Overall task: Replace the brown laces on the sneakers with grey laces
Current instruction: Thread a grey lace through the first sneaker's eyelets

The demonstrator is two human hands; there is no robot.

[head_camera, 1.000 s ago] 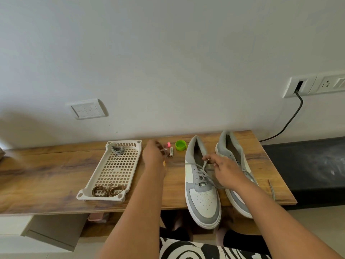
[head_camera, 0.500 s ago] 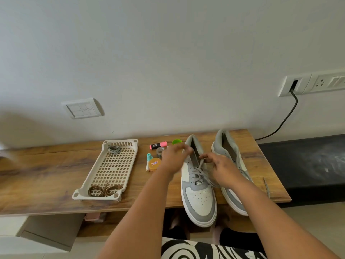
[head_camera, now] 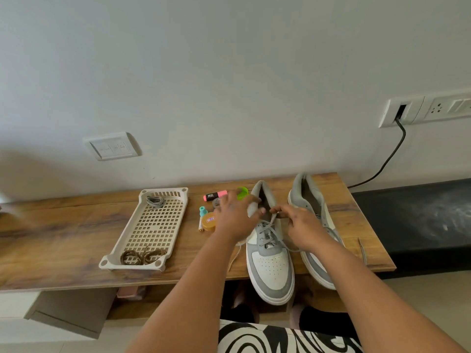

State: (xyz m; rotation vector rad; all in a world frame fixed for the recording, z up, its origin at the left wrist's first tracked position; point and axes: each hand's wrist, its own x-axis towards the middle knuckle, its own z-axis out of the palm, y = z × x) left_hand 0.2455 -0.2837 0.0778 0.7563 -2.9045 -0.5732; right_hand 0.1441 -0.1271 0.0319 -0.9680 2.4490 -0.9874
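Right hand [head_camera: 303, 225] pinches the grey lace [head_camera: 272, 220] end above the left sneaker [head_camera: 270, 266]. Left hand [head_camera: 235, 217] rests on that sneaker's collar, fingers extended, grasping nothing. Second sneaker [head_camera: 309, 207] stands beside it. Brown laces [head_camera: 142, 256] lie in the tray [head_camera: 127, 250].

light: soft, even daylight, moderately bright | shadows: faint beside the wall switch [head_camera: 112, 146], at 9 o'clock on the wall | blur: left hand [head_camera: 235, 215] smeared | distortion: wide-angle bending of table [head_camera: 63, 225] edges | glare: mild
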